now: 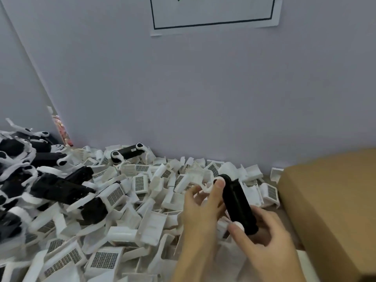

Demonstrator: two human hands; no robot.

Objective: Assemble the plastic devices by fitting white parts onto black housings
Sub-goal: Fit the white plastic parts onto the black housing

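A pale grey wall (203,88) stands at the far side, and a white paper sheet with a dark frame line (213,15) is fixed on it near the top. The worktop (284,220) shows only as a small beige strip at the right, because a big heap of white parts (126,210) with grid faces covers nearly all of it from the wall to the near edge. At the far left lies a pile of assembled devices (30,176), black with white ends, and one more assembled device (128,152) rests alone on the heap close to the wall. A brown cardboard box (335,200) fills the right side. The black housing (238,202) is held above the heap, right of the middle, tilted with one end far and one end near. The right hand (268,243) has its grip closed around the near end of the housing, thumb on its left side beside a small white round end. The left hand (201,208) pinches a small white part (208,188) against the far end of the housing, thumb tip pressing at that end, the other fingers curled behind.
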